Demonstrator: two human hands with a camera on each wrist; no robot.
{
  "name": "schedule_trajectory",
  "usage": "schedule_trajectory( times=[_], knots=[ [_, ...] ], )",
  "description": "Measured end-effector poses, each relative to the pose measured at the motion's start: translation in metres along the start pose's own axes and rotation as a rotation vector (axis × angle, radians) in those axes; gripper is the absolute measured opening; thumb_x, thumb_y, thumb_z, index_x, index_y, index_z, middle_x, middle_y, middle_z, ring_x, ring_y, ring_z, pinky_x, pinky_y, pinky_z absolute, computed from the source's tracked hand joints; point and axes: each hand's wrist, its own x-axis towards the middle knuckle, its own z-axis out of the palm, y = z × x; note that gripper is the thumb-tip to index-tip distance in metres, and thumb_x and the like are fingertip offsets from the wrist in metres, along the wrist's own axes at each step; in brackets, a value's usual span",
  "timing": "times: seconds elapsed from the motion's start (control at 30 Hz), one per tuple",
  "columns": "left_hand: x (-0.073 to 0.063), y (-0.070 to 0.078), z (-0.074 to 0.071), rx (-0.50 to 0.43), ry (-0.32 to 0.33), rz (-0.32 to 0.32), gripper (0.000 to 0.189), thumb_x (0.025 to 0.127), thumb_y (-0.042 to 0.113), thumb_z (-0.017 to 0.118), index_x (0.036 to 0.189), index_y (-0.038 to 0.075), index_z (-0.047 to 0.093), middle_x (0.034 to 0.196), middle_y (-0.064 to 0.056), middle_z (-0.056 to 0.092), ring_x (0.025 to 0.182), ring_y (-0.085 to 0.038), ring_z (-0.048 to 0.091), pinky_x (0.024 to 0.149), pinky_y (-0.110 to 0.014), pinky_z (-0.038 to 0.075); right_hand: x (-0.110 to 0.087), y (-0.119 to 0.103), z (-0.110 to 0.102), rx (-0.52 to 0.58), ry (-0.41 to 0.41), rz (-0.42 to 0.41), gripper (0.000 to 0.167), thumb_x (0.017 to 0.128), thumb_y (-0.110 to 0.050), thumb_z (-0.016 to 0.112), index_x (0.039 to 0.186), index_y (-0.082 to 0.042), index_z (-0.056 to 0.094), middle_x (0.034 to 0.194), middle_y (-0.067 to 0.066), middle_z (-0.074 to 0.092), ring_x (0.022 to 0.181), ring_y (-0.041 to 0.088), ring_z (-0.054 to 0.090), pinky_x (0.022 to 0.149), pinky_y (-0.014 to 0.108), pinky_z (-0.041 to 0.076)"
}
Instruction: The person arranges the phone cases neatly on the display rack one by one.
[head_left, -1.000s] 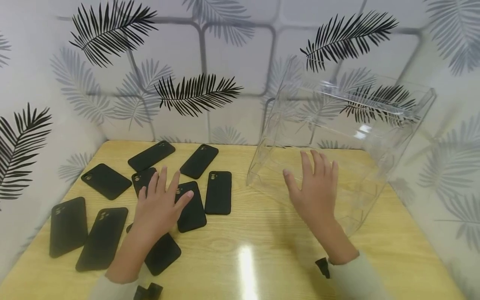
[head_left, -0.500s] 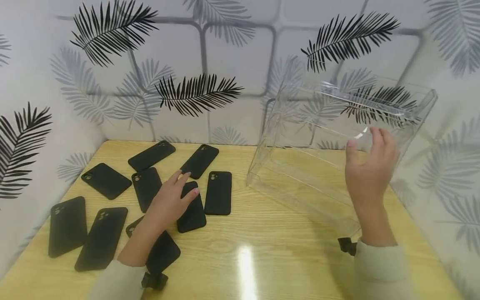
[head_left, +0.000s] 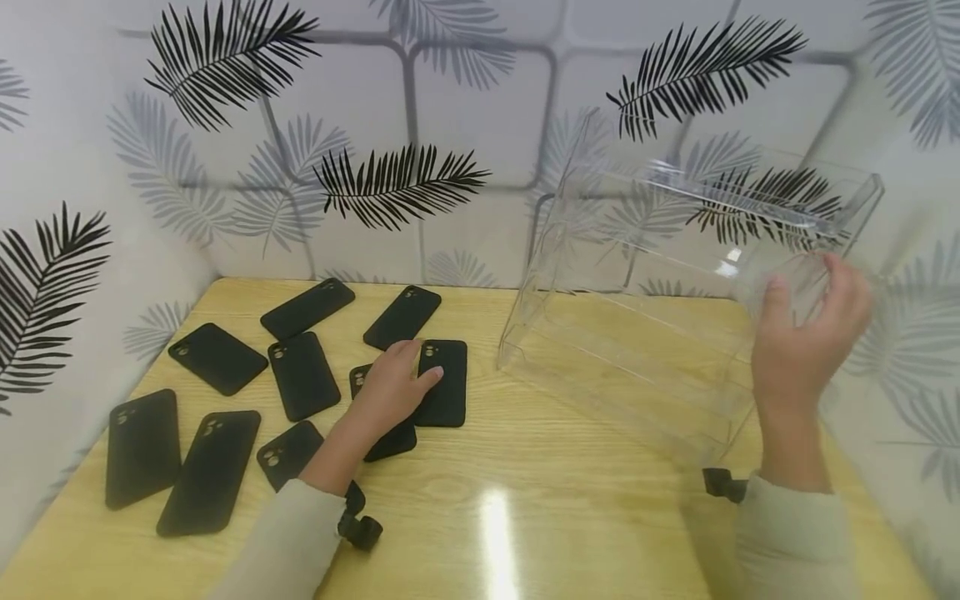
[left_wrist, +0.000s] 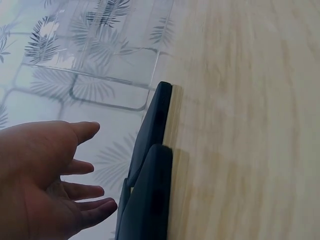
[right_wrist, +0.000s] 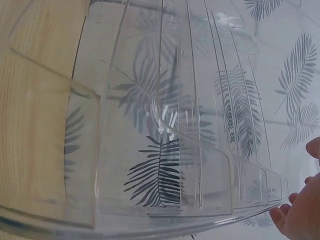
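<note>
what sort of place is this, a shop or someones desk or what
Probably a small indoor work or display corner; shop or home, I can't tell. Patterned walls surround a wooden table bearing scattered black phone cases and a clear tiered stand.

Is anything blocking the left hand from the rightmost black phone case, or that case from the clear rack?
Nothing visible blocks either. In the head view, the left hand partly overlaps the rightmost black phone case, and only wooden tabletop shows between that case and the clear rack.

Homelike, indoors: leaf-print wallpaper point(head_left: 480, 108), wood-grain table point(head_left: 585, 508).
</note>
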Motion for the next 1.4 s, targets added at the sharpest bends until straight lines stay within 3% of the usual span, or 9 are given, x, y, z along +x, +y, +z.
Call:
schedule_trajectory(
  times=[0.13,0.27,0.37,0.6,0.8,0.93,1.17,1.4],
  knots=[
    [0.010,0.005,0.007,0.019,-0.010,-0.018,0.070,0.103,0.041,0.057,0.156,0.004,0.033,0.160,-0.023,0.032,0.148,-0.044,0.030,0.118,-0.058,0.029,0.003,0.001,-0.005,0.030,0.008,0.056,0.045,0.098,-0.019,0.058,0.143,-0.021,0.052,0.144,-0.008,0.045,0.130,0.003,0.040,0.105,0.021,0.037],
    [0.018,0.009,0.013,0.026,-0.004,-0.030,0.071,0.102,0.042,0.058,0.157,0.004,0.033,0.160,-0.024,0.031,0.147,-0.046,0.030,0.118,-0.059,0.029,0.004,-0.006,-0.007,0.078,-0.003,0.173,0.044,0.100,-0.018,0.056,0.144,-0.021,0.051,0.140,-0.008,0.045,0.128,0.006,0.044,0.106,0.023,0.039],
    [0.023,0.011,0.016,0.027,-0.001,-0.039,0.071,0.102,0.042,0.058,0.157,0.004,0.033,0.160,-0.024,0.031,0.147,-0.047,0.030,0.117,-0.059,0.029,0.003,-0.009,-0.006,0.112,0.015,0.217,0.043,0.100,-0.016,0.055,0.143,-0.020,0.051,0.136,-0.008,0.048,0.125,0.008,0.049,0.106,0.024,0.041],
    [0.032,0.011,0.022,0.027,-0.012,-0.069,0.071,0.101,0.041,0.060,0.157,0.006,0.033,0.159,-0.024,0.031,0.146,-0.047,0.029,0.115,-0.060,0.032,0.007,0.004,0.001,0.128,0.074,0.201,0.041,0.099,-0.007,0.054,0.138,-0.016,0.058,0.128,-0.004,0.058,0.119,0.009,0.057,0.100,0.023,0.047],
    [0.039,0.016,0.026,0.039,-0.004,-0.079,0.073,0.100,0.040,0.063,0.158,0.007,0.032,0.160,-0.025,0.029,0.146,-0.048,0.028,0.113,-0.061,0.034,0.011,0.011,-0.003,0.128,0.075,0.244,0.041,0.097,-0.006,0.054,0.136,-0.017,0.060,0.124,-0.006,0.059,0.116,0.007,0.059,0.099,0.023,0.048],
    [0.045,0.018,0.031,0.112,-0.009,-0.082,0.074,0.099,0.044,0.063,0.158,0.011,0.033,0.160,-0.023,0.029,0.144,-0.049,0.029,0.110,-0.062,0.036,0.010,0.006,-0.006,0.125,0.074,0.258,0.040,0.097,-0.006,0.054,0.135,-0.017,0.061,0.123,-0.006,0.060,0.115,0.006,0.058,0.099,0.023,0.047],
    [0.052,0.020,0.040,0.277,-0.024,-0.102,0.072,0.097,0.056,0.059,0.157,0.021,0.038,0.161,-0.018,0.030,0.143,-0.046,0.028,0.113,-0.062,0.029,0.010,0.008,-0.007,0.119,0.066,0.248,0.040,0.097,-0.006,0.053,0.135,-0.016,0.061,0.119,-0.011,0.059,0.115,0.006,0.059,0.098,0.023,0.048],
    [0.055,0.022,0.046,0.317,-0.016,-0.095,0.071,0.097,0.056,0.059,0.154,0.017,0.043,0.156,-0.020,0.037,0.142,-0.048,0.028,0.112,-0.062,0.030,0.011,0.014,-0.006,0.119,0.083,0.222,0.038,0.097,-0.008,0.055,0.134,-0.014,0.063,0.116,-0.011,0.059,0.112,0.006,0.060,0.095,0.022,0.048]
  ],
)
